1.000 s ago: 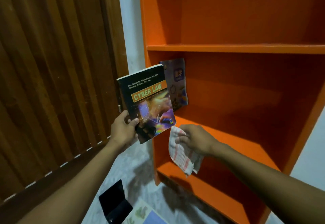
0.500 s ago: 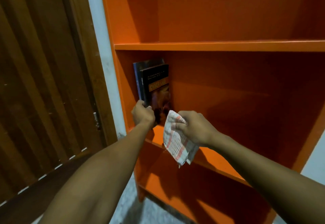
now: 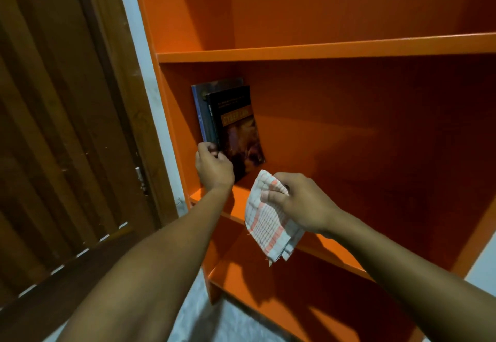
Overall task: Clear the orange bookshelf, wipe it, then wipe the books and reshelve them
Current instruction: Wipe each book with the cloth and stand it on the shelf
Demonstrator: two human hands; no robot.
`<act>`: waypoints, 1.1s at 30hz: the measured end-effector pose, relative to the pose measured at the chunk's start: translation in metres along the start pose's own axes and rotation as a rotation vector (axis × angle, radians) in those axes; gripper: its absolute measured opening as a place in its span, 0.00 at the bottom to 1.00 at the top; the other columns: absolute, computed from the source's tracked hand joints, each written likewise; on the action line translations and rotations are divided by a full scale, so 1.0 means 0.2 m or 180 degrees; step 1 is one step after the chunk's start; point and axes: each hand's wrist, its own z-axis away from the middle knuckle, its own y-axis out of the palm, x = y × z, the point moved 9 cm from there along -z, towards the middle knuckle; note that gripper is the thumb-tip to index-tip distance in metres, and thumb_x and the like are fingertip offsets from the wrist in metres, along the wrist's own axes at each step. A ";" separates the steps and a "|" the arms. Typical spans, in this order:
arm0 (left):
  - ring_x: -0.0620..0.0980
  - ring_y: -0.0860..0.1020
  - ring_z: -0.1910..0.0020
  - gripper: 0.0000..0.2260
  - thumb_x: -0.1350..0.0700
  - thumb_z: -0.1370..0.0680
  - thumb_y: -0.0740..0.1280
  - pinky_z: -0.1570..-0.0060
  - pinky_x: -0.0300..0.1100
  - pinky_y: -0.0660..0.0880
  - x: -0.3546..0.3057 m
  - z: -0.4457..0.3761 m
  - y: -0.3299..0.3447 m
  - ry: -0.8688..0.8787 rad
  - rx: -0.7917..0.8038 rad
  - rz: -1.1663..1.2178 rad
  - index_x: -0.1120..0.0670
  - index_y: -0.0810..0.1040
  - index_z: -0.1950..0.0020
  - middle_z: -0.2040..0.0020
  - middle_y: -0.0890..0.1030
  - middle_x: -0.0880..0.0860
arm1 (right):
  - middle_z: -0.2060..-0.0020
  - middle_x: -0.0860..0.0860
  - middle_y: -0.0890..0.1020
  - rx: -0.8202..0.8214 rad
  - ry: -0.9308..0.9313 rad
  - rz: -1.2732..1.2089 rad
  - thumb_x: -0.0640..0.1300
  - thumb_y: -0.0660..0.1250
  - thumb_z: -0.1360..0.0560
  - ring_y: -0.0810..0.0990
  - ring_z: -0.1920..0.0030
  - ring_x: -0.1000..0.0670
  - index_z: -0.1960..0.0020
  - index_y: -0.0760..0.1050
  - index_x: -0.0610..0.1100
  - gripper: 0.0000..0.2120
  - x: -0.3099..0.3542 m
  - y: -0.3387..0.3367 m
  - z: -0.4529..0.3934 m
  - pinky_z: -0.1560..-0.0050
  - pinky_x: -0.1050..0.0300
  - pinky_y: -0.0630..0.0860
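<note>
The orange bookshelf (image 3: 349,49) fills the right of the view. On its middle shelf, against the left wall, a blue book (image 3: 200,105) stands upright, and the black "Cyber Law" book (image 3: 236,126) leans against it. My left hand (image 3: 213,165) is at the lower spines of these books, its fingers curled on the black book's bottom edge. My right hand (image 3: 298,203) hovers in front of the shelf edge and grips a white cloth with orange checks (image 3: 265,229), which hangs down from it.
A dark wooden door (image 3: 61,126) stands left of the shelf, with a strip of white wall (image 3: 150,94) between them. The upper shelf and the lower shelf (image 3: 268,282) hold nothing. Pale floor (image 3: 204,323) shows below.
One second ago my left hand held the Cyber Law book out in front of the shelf. It has since set the book upright beside the blue one. My right hand with the cloth stayed close by.
</note>
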 end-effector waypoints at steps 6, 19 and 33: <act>0.47 0.77 0.57 0.06 0.60 0.19 0.63 0.60 0.32 0.70 -0.01 0.09 -0.34 0.1080 0.0275 -0.0219 0.57 0.75 0.42 0.52 0.79 0.50 | 0.55 0.36 0.81 0.0087 0.0066 -0.0179 0.54 0.68 0.24 0.81 0.54 0.35 0.53 0.74 0.37 0.19 0.10 0.15 0.07 0.53 0.36 0.77; 0.57 0.80 0.52 0.14 0.55 0.19 0.67 0.57 0.45 0.71 1.24 0.86 -1.13 -0.0769 0.1605 -0.1471 0.55 0.70 0.35 0.52 0.80 0.54 | 0.63 0.49 0.82 0.0678 0.0660 -0.0568 0.46 0.67 0.20 0.82 0.61 0.45 0.59 0.77 0.45 0.09 0.21 0.88 0.39 0.61 0.50 0.78; 0.60 0.72 0.35 0.36 0.36 0.30 0.69 0.41 0.55 0.71 2.11 1.44 -1.16 -0.2030 0.2649 -0.3009 0.51 0.64 0.28 0.34 0.73 0.57 | 0.49 0.44 0.82 0.1187 0.0528 -0.0038 0.50 0.65 0.20 0.82 0.53 0.42 0.47 0.76 0.44 0.09 0.14 1.21 0.42 0.52 0.37 0.81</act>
